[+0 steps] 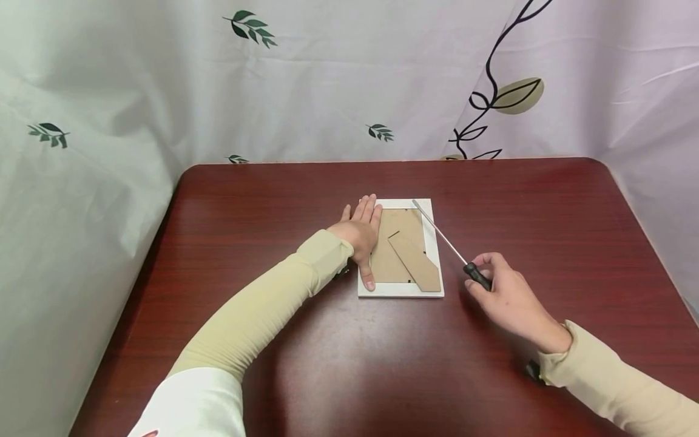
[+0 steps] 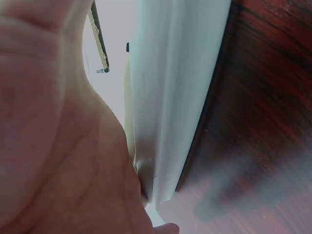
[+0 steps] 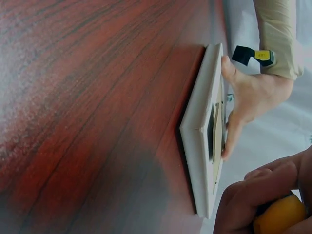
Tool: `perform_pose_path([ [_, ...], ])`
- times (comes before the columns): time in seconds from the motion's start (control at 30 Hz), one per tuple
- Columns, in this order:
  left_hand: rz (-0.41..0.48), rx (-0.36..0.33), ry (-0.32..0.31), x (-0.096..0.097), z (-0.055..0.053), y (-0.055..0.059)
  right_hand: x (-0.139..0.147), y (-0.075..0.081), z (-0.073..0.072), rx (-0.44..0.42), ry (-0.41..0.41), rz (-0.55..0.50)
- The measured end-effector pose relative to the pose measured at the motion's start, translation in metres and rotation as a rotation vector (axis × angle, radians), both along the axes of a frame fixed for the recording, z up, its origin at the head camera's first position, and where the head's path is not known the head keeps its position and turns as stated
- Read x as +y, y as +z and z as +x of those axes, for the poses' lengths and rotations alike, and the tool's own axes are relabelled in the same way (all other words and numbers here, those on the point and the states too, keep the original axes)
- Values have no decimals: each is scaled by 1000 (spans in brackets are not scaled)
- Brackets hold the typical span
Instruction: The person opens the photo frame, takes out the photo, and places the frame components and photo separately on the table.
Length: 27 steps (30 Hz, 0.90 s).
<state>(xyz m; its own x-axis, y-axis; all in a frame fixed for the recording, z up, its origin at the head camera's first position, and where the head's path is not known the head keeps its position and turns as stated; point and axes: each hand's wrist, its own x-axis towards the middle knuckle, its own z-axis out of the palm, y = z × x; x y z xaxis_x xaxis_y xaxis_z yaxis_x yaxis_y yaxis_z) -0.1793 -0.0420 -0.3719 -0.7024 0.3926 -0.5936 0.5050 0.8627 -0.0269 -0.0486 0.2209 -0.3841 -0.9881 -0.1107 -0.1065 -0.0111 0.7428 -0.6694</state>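
A white picture frame (image 1: 400, 291) lies face down on the table, its brown backing board (image 1: 401, 261) and angled easel stand (image 1: 415, 261) facing up. Along the frame's left side rests my left hand (image 1: 360, 233), fingers straight and spread, thumb on the lower left corner. My right hand (image 1: 508, 297) holds a screwdriver (image 1: 445, 238) by its handle, black in the head view with a yellow end (image 3: 280, 214) in the right wrist view. The thin metal shaft points up and left, its tip overlapping the frame's upper right edge in the head view. Small dark tabs dot the backing's border.
The dark red wooden table (image 1: 262, 200) has rounded far corners. Behind it and at the sides hangs a white curtain (image 1: 327, 73) with leaf prints. A small black device (image 3: 251, 54) sits at the left sleeve's cuff.
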Motion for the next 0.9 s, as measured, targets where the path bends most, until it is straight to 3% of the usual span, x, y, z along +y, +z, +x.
perform_pose_path([
  [0.27, -4, 0, 2, -1, 0, 0, -2, 1, -3, 17, 11, 23],
  [0.7, -2, 4, -4, -1, 0, -1, -5, 0, 1, -77, 23, -105],
  [0.9, -3, 2, 2, -1, 0, -1, -8, -2, 3, -72, 41, -125],
])
